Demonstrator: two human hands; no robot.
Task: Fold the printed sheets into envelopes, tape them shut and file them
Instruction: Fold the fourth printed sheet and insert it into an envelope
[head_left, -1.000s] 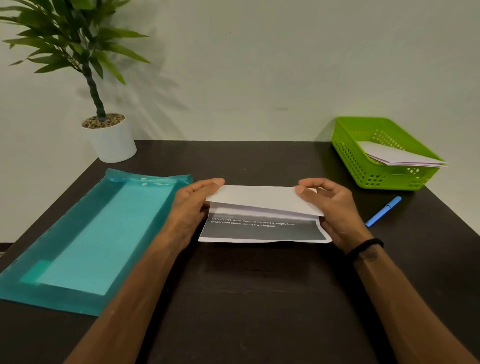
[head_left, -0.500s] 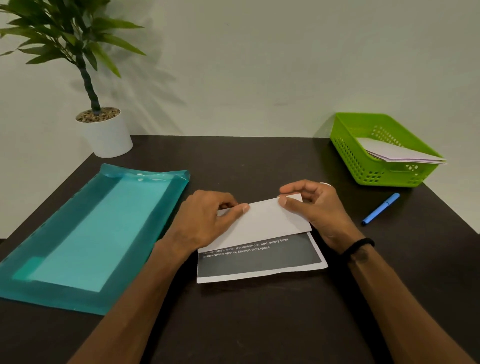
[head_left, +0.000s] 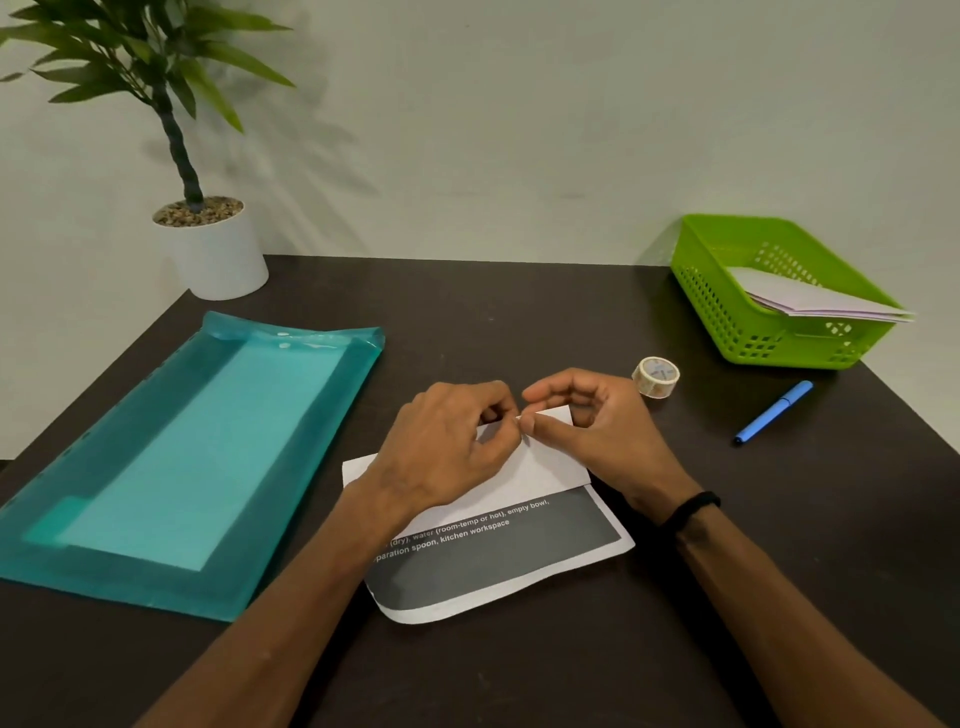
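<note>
Flanking the folded sheet (head_left: 545, 467): teal folder (head_left: 192, 457), tape roll (head_left: 655, 378), pen (head_left: 774, 413).

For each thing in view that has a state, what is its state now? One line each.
sheet: partly folded, print showing
left hand: pinching the fold's top edge
right hand: pinching the same edge
tape: untouched on table
pen: capped, lying flat
basket: holds folded papers
folder: lying flat

Person: two bare forearms and hands, head view.
Left hand (head_left: 447, 441) and forearm bare, unsleeved as far as the frame edge. Right hand (head_left: 592, 431) likewise bare; a narrow black band (head_left: 693, 506) circles the right wrist. Band detail too small to tell.
</note>
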